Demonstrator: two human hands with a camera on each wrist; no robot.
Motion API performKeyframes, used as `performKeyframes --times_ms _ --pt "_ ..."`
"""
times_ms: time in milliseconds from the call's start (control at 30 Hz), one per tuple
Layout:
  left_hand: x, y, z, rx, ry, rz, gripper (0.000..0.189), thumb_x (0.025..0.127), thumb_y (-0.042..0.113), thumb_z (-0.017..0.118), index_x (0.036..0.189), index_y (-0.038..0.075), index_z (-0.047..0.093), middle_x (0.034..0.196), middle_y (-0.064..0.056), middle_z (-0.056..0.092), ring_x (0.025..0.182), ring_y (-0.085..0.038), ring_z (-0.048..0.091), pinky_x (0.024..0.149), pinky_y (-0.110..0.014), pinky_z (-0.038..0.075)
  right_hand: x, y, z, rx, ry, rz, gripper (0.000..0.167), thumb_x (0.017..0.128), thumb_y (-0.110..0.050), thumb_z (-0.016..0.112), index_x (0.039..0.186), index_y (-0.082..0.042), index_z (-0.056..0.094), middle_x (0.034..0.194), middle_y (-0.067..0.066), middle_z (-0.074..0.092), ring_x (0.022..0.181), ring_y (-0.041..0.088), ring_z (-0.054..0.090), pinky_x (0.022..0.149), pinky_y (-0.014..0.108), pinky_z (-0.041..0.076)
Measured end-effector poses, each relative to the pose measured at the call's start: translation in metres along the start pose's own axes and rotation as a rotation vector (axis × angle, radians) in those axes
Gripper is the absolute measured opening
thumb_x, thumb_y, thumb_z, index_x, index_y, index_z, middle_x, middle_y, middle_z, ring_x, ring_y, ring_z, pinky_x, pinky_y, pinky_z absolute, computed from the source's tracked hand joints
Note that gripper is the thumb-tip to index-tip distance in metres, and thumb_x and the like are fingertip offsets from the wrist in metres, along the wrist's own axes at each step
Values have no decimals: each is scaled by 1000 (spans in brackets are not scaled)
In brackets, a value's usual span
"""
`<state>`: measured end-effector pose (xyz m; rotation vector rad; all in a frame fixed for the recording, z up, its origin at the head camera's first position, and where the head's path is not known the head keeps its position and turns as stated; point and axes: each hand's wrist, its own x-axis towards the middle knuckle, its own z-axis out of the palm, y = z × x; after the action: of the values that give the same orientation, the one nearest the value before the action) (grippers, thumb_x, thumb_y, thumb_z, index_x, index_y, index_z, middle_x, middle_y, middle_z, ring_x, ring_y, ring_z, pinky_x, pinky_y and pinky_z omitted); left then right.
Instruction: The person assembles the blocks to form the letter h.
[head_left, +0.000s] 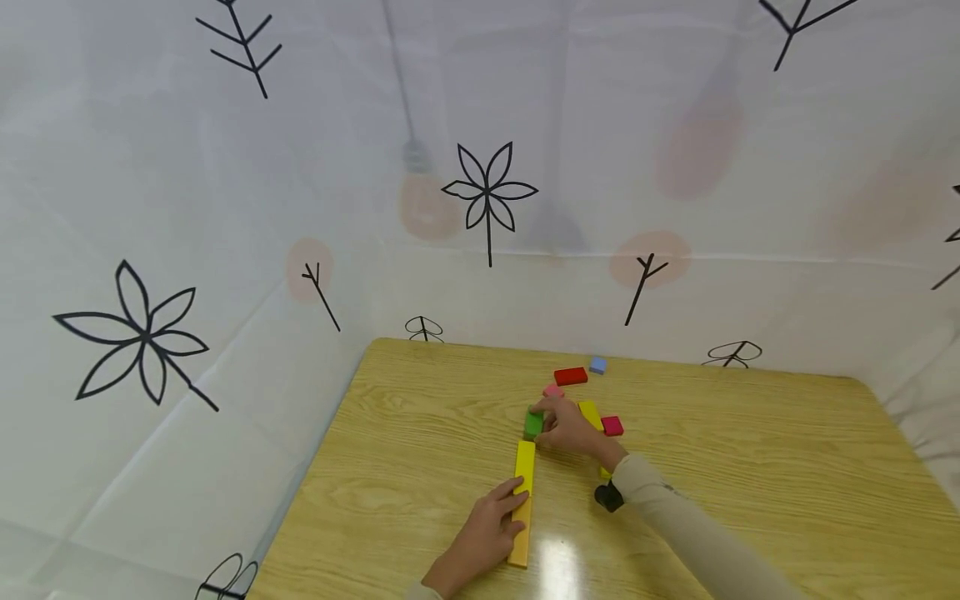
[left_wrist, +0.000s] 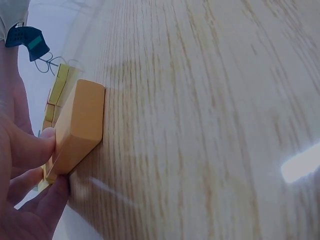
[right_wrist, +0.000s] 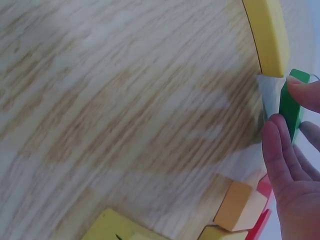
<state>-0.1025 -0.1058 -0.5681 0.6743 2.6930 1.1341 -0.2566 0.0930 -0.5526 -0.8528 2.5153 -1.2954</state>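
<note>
My right hand (head_left: 567, 427) pinches a green block (head_left: 533, 422) between thumb and fingers, just beyond the far end of a yellow block (head_left: 524, 467). In the right wrist view, the green block (right_wrist: 291, 107) stands close to the yellow block (right_wrist: 270, 37). The yellow block and an orange block (head_left: 519, 546) lie end to end in a straight row. Along this row lies my left hand (head_left: 483, 527), fingers over it. The left wrist view has its thumb and fingers against the orange block (left_wrist: 86, 112), the far fingertips hidden.
Beyond the right hand lie a red block (head_left: 571, 376), a blue block (head_left: 597, 365) and a pink block (head_left: 553, 391). Another yellow block (head_left: 590, 414) and a crimson block (head_left: 612, 426) are beside its wrist. Patterned cloth (head_left: 570, 292) hangs behind the wooden table (head_left: 750, 467).
</note>
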Motion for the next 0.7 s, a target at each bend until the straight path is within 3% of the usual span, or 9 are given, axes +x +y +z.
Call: performKeyframes --times_ms 167,500,700 --pt "0 0 0 -22 -5 -14 41 93 7 58 133 -1 53 146 -7 38 132 -29 38 101 -35 41 0 0 4 -19 14 -4 45 76 -1 77 116 9 61 113 21 57 66 10 57 58 22 52" --pt "-1 -6 2 -21 3 32 41 93 8 58 133 -1 52 146 -11 38 131 -32 39 100 -37 42 0 2 9 7 13 6 41 78 -2 76 115 7 62 122 22 53 68 10 57 62 23 51" --pt "-1 -4 2 -21 10 18 41 93 6 59 132 -1 53 146 -10 39 131 -31 39 100 -36 42 -1 0 12 32 -7 -3 39 80 -1 74 116 9 61 125 23 49 70 12 57 63 22 51"
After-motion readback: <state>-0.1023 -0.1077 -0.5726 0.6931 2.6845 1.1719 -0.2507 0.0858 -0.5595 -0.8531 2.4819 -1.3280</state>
